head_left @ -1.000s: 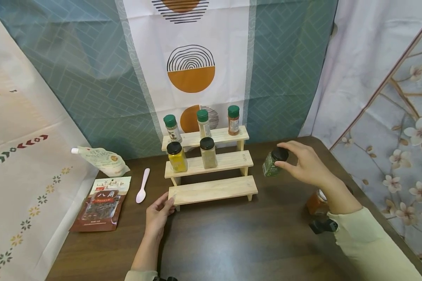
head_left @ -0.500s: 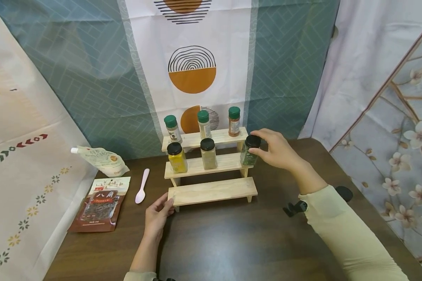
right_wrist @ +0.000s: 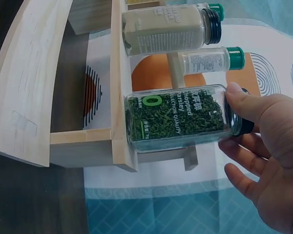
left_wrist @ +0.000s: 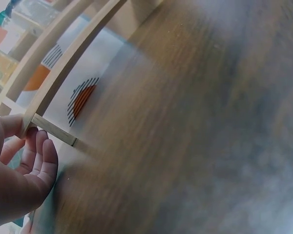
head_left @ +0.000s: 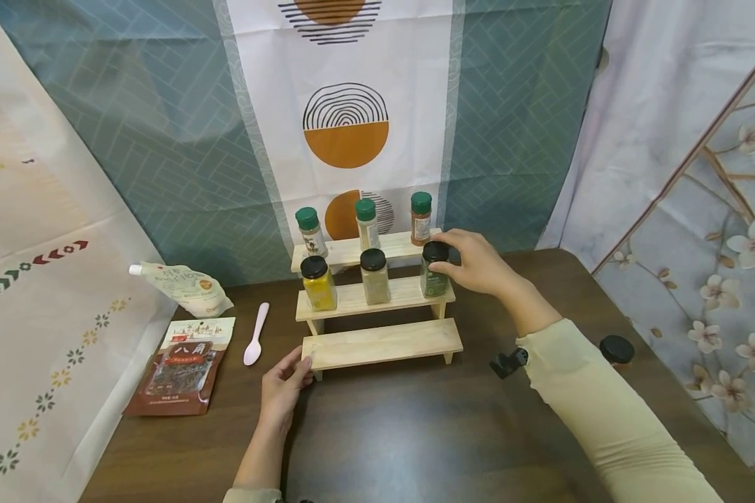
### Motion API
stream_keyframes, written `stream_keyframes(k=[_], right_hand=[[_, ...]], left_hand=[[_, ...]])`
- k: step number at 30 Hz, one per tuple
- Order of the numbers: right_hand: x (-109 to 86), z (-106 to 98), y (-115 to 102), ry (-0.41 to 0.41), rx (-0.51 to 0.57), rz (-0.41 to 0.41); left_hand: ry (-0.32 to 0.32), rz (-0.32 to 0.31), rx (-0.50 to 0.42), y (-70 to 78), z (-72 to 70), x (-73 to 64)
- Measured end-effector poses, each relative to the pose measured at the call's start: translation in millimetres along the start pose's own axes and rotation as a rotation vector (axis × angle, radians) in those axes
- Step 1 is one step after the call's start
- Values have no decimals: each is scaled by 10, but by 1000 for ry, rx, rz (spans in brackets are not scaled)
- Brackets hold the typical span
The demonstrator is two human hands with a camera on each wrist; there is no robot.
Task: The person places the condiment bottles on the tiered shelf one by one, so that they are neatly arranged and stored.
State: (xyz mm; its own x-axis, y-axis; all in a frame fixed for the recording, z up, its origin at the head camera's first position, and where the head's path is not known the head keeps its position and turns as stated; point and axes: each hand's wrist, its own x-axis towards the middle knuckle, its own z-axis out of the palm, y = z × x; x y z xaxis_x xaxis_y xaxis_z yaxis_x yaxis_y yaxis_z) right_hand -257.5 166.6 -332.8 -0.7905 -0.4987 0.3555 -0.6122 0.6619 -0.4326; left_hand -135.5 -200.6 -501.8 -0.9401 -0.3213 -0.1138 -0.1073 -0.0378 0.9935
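My right hand (head_left: 476, 263) pinches a glass jar of chopped parsley (right_wrist: 176, 119) by its black lid, thumb on one side and fingers on the other. The jar is upright at the right end of the middle step of a three-step wooden spice rack (head_left: 384, 344), its base right at the board. At the rack's lower left, my left hand (head_left: 282, 385) grips the end of the lowest step, thumb above and fingers curled below, as the left wrist view shows. On the same step as the parsley stand a yellow spice jar (head_left: 320, 290) and a beige spice jar (head_left: 375, 282).
Three green-capped spice bottles, including a reddish one (head_left: 421, 222), line the top step. Left of the rack lie a pink spoon (head_left: 255, 335), a brown star anise packet (head_left: 179, 370) and a spouted pouch (head_left: 189, 290). A black-lidded jar (head_left: 616, 349) stands beyond my right forearm.
My right hand has carried the parsley jar leftward from beside the rack onto the middle step, then slid slightly further left. My left hand has kept its hold on the lowest step.
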Motion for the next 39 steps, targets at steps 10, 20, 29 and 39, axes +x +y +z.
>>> stream_keyframes(k=[10, 20, 29, 39], right_hand=[[81, 48, 14, 27, 12, 1], [-23, 26, 62, 40, 21, 53], [-315, 0, 150, 47, 35, 102], [-670, -85, 238, 53, 32, 93]], left_hand=[[1, 3, 1, 6, 3, 7], [-10, -13, 1, 46, 1, 8], [-19, -17, -3, 42, -2, -24], [-11, -11, 1, 40, 1, -9]])
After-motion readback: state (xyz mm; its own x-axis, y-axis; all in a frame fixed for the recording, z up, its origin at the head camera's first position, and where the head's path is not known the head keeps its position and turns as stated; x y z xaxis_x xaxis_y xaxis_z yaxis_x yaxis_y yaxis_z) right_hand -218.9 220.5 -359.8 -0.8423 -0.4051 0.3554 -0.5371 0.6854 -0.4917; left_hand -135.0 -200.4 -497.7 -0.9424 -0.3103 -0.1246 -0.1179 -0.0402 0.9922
